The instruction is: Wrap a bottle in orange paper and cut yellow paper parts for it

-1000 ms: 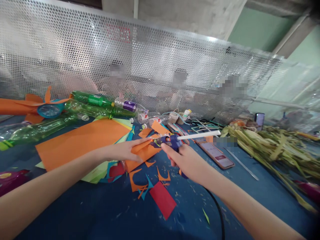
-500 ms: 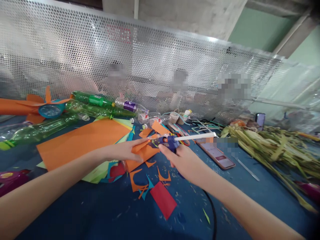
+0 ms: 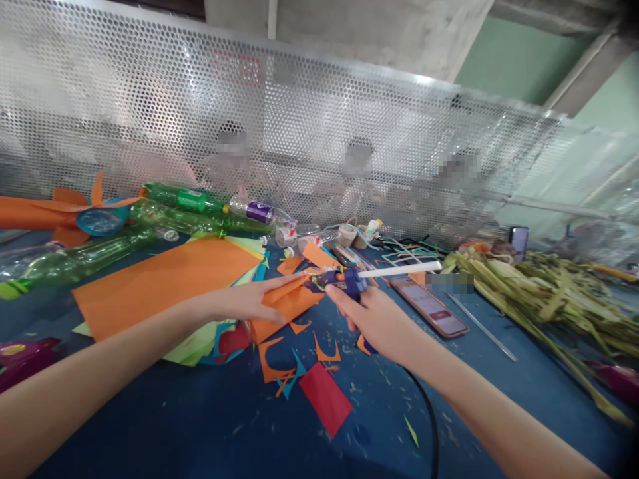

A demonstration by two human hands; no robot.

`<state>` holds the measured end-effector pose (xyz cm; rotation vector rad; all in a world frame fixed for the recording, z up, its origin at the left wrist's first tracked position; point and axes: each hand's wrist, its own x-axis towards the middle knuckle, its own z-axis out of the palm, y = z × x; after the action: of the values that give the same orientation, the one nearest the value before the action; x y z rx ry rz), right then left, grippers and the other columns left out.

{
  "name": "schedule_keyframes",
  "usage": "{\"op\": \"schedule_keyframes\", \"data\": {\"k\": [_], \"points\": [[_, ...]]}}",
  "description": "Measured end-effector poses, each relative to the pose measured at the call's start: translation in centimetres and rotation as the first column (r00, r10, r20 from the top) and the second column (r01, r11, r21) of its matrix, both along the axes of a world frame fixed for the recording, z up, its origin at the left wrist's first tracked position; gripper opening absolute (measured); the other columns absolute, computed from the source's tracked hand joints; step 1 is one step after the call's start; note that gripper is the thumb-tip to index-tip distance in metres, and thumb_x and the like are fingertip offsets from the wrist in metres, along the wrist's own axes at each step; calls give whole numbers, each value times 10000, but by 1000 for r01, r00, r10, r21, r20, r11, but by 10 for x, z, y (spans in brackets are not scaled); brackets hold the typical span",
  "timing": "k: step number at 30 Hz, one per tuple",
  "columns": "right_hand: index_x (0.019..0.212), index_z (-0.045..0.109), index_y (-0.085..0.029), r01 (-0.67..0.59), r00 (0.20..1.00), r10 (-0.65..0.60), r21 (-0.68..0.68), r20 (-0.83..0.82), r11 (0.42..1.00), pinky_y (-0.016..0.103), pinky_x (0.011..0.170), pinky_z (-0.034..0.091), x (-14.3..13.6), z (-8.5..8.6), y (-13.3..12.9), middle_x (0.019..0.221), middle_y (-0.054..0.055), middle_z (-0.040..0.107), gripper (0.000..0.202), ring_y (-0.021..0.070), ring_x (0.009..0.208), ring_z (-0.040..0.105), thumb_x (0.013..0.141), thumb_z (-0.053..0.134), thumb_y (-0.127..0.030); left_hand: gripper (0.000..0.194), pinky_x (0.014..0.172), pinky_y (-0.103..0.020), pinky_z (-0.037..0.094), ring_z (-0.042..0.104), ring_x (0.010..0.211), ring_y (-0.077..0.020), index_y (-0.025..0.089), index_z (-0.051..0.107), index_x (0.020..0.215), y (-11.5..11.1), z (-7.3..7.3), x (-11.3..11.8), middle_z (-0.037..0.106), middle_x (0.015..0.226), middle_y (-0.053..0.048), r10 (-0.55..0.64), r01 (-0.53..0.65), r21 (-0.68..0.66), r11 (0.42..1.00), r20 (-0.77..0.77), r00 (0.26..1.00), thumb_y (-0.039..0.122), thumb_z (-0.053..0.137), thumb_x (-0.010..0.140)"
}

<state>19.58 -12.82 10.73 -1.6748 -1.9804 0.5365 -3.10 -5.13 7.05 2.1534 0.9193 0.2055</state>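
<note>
My head camera looks forward, down over the table (image 3: 200,419). It faces the perforated screen (image 3: 309,100) beyond my right hand (image 3: 373,318)

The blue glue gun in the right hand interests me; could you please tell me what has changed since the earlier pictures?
The right hand and the glue gun shifted slightly left, then back right, nearly to where they began; the black cable swung likewise. Nothing was taken up or let go. The left hand stays on the orange paper.
</note>
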Motion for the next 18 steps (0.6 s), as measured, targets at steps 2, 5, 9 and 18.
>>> {"op": "schedule_keyframes", "data": {"k": [2,5,9,18], "points": [[612,518,-205,-54,998,54,-11,-23,998,256,490,335,-7,-1,-5,447,-21,481,436,126,443,475,865,345,-515,822,1039,-418,290,294,1295,-308,378,182,1387,2,-4,0,248,1462,25,12,-12,6,1000,-5,1000,530,607,700],[662,545,-202,-112,992,109,-39,-61,993,255,495,345,-19,-2,-12,462,-23,487,437,125,455,475,869,333,-523,821,1042,-405,288,296,1293,-295,349,181,1393,4,-9,0,277,1452,13,-1,1,-1,1000,53,999,496,614,711],[747,572,-200,-171,982,168,-30,-85,985,250,524,359,-29,-3,-16,581,-1,566,385,126,528,496,876,353,-490,842,1031,-371,315,363,1256,-253,350,129,1400,4,-11,0,337,1424,11,-38,43,-37,998,125,991,441,626,727],[721,583,-200,-119,991,117,-35,-60,992,253,519,365,-23,-3,-14,559,0,567,407,129,522,518,866,359,-508,857,1043,-387,294,327,1282,-256,376,124,1395,5,-11,-1,305,1439,19,-35,38,-22,999,103,994,465,633,711]]}}
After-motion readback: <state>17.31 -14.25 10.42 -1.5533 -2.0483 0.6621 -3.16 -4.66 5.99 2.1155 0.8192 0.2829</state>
